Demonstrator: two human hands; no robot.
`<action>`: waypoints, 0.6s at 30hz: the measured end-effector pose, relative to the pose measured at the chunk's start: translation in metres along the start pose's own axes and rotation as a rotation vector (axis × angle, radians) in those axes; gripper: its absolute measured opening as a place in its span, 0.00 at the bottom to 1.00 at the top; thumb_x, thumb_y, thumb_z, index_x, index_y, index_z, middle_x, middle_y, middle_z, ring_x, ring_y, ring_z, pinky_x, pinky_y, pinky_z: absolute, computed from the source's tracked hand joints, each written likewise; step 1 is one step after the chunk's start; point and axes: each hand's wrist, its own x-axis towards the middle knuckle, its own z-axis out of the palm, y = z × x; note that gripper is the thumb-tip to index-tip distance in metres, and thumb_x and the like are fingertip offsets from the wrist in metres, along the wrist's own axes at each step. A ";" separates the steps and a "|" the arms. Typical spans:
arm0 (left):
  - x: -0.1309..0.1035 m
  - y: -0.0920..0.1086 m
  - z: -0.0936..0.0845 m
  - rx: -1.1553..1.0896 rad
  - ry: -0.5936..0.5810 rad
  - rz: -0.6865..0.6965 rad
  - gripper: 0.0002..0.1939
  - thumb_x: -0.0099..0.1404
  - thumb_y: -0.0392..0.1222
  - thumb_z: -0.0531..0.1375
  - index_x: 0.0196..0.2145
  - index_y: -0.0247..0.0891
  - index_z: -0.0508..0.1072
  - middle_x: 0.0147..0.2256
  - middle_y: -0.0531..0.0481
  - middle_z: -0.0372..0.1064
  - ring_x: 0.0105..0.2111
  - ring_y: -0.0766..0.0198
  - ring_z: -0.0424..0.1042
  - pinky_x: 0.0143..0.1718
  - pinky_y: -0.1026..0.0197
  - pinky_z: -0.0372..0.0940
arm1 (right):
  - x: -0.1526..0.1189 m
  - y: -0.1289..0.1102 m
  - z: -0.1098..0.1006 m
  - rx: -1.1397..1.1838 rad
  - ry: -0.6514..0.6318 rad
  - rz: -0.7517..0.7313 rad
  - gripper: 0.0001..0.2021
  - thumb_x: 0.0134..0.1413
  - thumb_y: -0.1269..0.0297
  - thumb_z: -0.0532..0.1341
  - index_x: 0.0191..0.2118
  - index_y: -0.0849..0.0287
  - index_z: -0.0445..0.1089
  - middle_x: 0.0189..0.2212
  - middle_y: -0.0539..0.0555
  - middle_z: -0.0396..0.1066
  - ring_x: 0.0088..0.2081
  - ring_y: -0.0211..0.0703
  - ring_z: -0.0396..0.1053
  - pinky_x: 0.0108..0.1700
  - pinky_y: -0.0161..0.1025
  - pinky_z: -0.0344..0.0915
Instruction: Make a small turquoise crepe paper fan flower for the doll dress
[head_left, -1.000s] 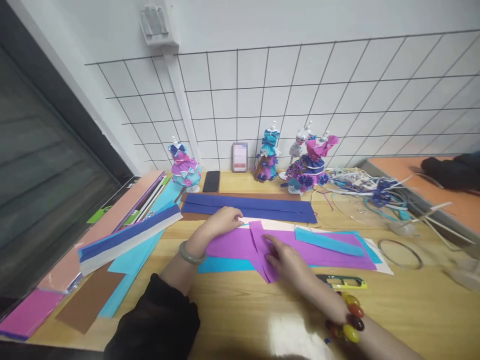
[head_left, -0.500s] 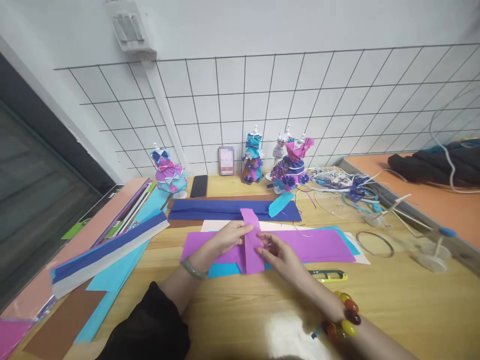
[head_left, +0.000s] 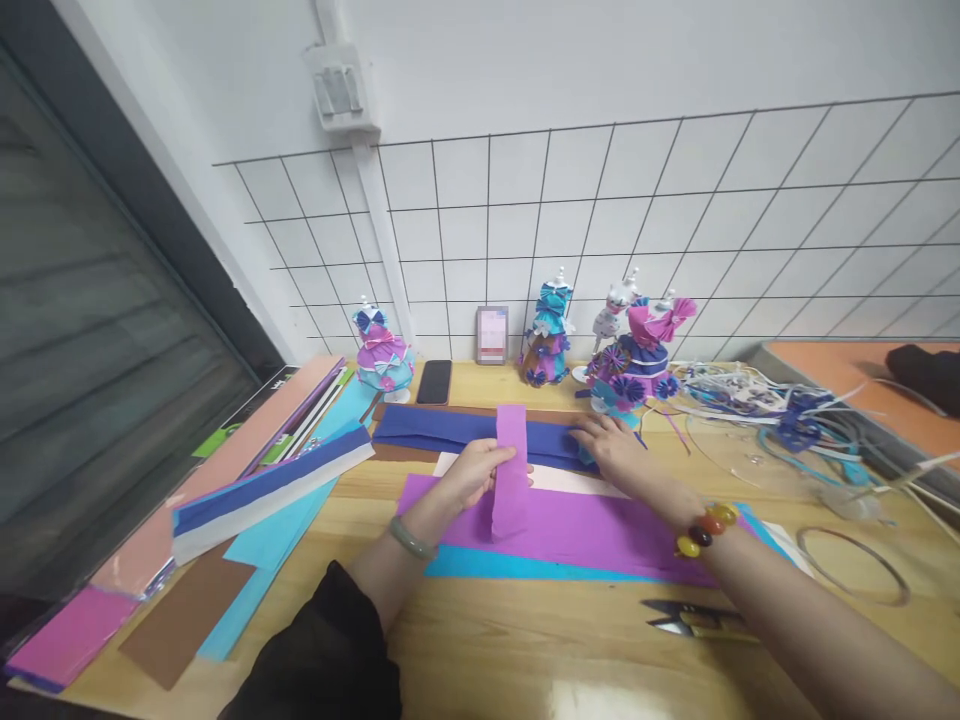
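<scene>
My left hand [head_left: 480, 472] is closed on a narrow strip of purple crepe paper [head_left: 512, 500], which it holds upright with the thumb in front and fingertips behind. Below it lies a wider purple crepe paper sheet [head_left: 592, 530] on top of a blue sheet [head_left: 487, 563]. My right hand [head_left: 611, 445] reaches to the right end of a folded dark blue paper strip [head_left: 450, 430], fingers stretched out and resting there. A bit of turquoise paper [head_left: 587, 455] shows beneath those fingers, mostly hidden by the hand.
Thread snips [head_left: 697, 620] lie beside my right forearm. Small dress forms in paper dresses [head_left: 551, 335] stand along the wall with a phone [head_left: 435, 382]. Paper strips [head_left: 274, 490] spread at the left. Tangled cords [head_left: 780, 395] and a ring [head_left: 855, 565] are at the right.
My right hand has left the purple strip and moved forward onto the dark blue paper's right end. My left hand keeps the strip. The view has shifted left.
</scene>
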 end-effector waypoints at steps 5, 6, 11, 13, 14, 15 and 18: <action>-0.009 0.010 0.008 0.038 0.007 0.014 0.10 0.55 0.39 0.58 0.33 0.29 0.69 0.27 0.40 0.71 0.27 0.59 0.72 0.29 0.58 0.67 | 0.003 0.012 -0.013 0.024 -0.027 -0.090 0.11 0.47 0.78 0.52 0.29 0.61 0.71 0.37 0.62 0.71 0.47 0.53 0.61 0.48 0.49 0.55; -0.010 0.012 0.009 0.047 0.005 0.031 0.10 0.55 0.39 0.58 0.32 0.29 0.69 0.28 0.40 0.71 0.28 0.59 0.72 0.30 0.58 0.67 | 0.001 0.013 -0.019 0.049 -0.025 -0.094 0.11 0.49 0.77 0.52 0.28 0.60 0.71 0.35 0.61 0.72 0.45 0.52 0.63 0.48 0.48 0.56; -0.016 0.019 0.011 0.075 0.015 0.113 0.11 0.53 0.42 0.60 0.30 0.29 0.70 0.29 0.41 0.71 0.29 0.59 0.72 0.32 0.58 0.66 | -0.016 -0.001 -0.071 0.361 0.101 0.021 0.08 0.51 0.67 0.54 0.33 0.57 0.71 0.35 0.57 0.72 0.40 0.49 0.67 0.42 0.44 0.61; -0.020 0.023 0.013 0.094 0.035 0.154 0.13 0.53 0.44 0.61 0.31 0.29 0.70 0.29 0.41 0.72 0.29 0.59 0.72 0.30 0.59 0.66 | -0.025 -0.020 -0.099 0.519 0.130 0.180 0.08 0.51 0.61 0.55 0.32 0.57 0.70 0.32 0.54 0.72 0.34 0.46 0.68 0.36 0.41 0.63; -0.022 0.024 0.015 0.104 0.048 0.178 0.13 0.53 0.44 0.61 0.31 0.29 0.70 0.30 0.41 0.72 0.29 0.59 0.72 0.30 0.59 0.66 | -0.029 -0.032 -0.112 0.609 0.106 0.258 0.08 0.51 0.59 0.56 0.30 0.56 0.69 0.29 0.53 0.71 0.31 0.44 0.68 0.33 0.39 0.63; -0.024 0.026 0.017 0.114 0.058 0.197 0.14 0.52 0.44 0.61 0.32 0.29 0.70 0.30 0.41 0.72 0.29 0.59 0.72 0.30 0.59 0.66 | -0.033 -0.045 -0.123 0.713 0.096 0.316 0.09 0.50 0.57 0.57 0.27 0.56 0.68 0.25 0.51 0.70 0.27 0.42 0.66 0.30 0.37 0.62; -0.030 0.029 0.023 0.122 0.038 0.233 0.16 0.50 0.45 0.63 0.33 0.30 0.70 0.30 0.42 0.72 0.29 0.60 0.72 0.30 0.59 0.66 | -0.041 -0.082 -0.142 1.101 0.097 0.432 0.10 0.45 0.56 0.61 0.23 0.56 0.66 0.19 0.49 0.66 0.23 0.38 0.63 0.26 0.34 0.61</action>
